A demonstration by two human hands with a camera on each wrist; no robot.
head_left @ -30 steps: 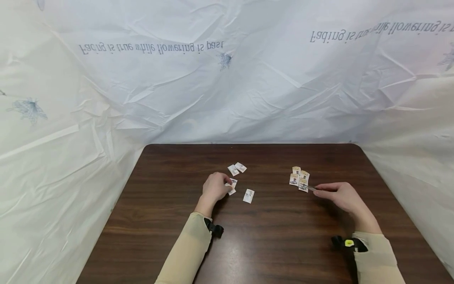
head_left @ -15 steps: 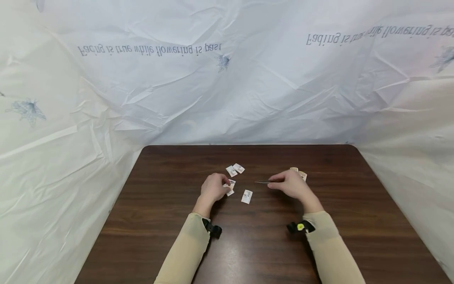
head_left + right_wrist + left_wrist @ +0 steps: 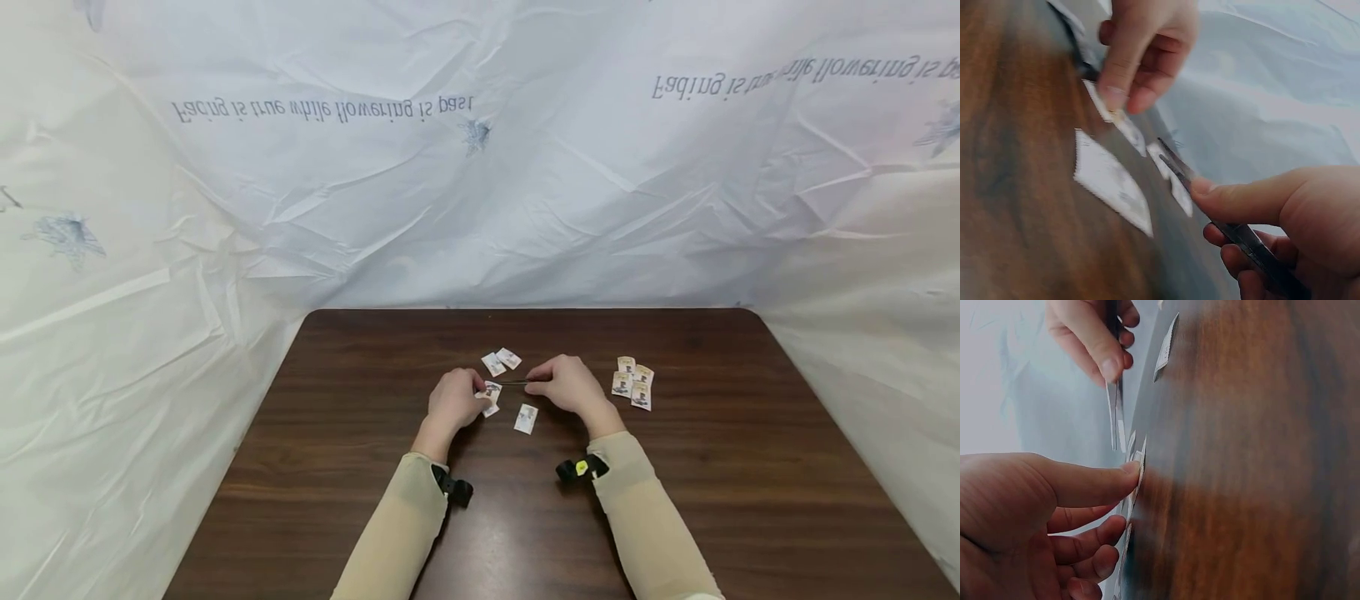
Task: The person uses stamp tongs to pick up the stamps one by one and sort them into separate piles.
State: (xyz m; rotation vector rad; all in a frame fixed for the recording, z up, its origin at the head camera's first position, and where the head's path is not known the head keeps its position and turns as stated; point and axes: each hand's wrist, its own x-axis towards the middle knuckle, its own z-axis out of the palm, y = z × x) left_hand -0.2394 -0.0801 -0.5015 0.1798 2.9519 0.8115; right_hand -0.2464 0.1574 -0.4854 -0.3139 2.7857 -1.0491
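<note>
My left hand [image 3: 452,400] pinches a stamp [image 3: 492,391] left of the table's middle; its thumb tip lies on the paper in the left wrist view. A second stamp shows partly beneath it. My right hand [image 3: 573,387] holds dark metal tweezers [image 3: 1241,236] between thumb and fingers, pointing left. The tweezer tips stand apart, with nothing visible between them, close to the stamp at my left fingertips. Just behind lie two stamps [image 3: 508,358], touching or overlapping. One single stamp [image 3: 526,419] lies in front, between my hands.
A cluster of several yellowish stamps [image 3: 622,383] lies right of my right hand. The dark wooden table [image 3: 750,467] has rounded back corners. White printed sheeting [image 3: 525,233] hangs behind it and at both sides.
My right hand has moved left with the tweezers, from the right-hand stamp cluster to beside my left hand. That cluster is uncovered again. The left hand has stayed in place.
</note>
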